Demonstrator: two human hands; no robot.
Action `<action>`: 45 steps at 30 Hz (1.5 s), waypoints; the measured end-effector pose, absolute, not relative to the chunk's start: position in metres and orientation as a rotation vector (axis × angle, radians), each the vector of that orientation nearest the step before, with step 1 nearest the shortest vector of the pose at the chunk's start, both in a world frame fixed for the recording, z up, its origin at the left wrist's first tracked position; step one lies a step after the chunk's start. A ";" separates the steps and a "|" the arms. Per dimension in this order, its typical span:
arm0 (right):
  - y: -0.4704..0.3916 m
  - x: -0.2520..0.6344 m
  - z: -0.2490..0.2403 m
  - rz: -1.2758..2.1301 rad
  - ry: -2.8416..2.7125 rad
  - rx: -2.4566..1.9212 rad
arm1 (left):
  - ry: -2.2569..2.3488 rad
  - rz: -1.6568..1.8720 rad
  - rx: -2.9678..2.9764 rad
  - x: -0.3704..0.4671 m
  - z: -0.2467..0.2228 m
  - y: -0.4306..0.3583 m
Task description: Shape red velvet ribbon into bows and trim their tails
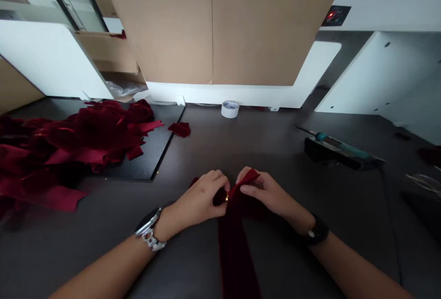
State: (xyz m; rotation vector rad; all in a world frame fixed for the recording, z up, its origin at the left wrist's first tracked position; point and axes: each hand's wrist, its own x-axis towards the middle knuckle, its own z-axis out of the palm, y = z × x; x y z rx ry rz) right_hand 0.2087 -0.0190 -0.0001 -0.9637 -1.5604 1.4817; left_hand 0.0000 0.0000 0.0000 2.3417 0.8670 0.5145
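A dark red velvet ribbon (236,248) runs from between my hands down over the table towards me. My left hand (206,196) is closed on a bunched part of it, thumb and fingers curled together. A small gold-coloured piece (227,196) shines at those fingertips; its kind I cannot make out. My right hand (263,191) pinches the ribbon close by, and a brighter red fold sticks up above the thumb. Part of the ribbon under both hands is hidden.
A heap of red velvet bows and ribbons (86,138) lies at left, partly on a black board (151,152). A small red velvet piece (179,129) and a tape roll (230,109) lie further back. At right, a soldering iron (344,145) rests on a black block, its cable trailing forward.
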 end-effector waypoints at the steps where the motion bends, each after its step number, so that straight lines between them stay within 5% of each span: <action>1: -0.019 0.208 -0.001 1.467 -1.604 -0.959 | 0.876 0.526 2.318 0.001 0.000 0.000; 21: -0.026 0.205 0.005 1.475 -1.667 -0.889 | 0.624 0.412 1.238 -0.006 0.015 0.005; 45: -0.028 0.208 -0.001 1.402 -1.868 -0.998 | 0.677 0.258 1.275 -0.004 0.009 0.004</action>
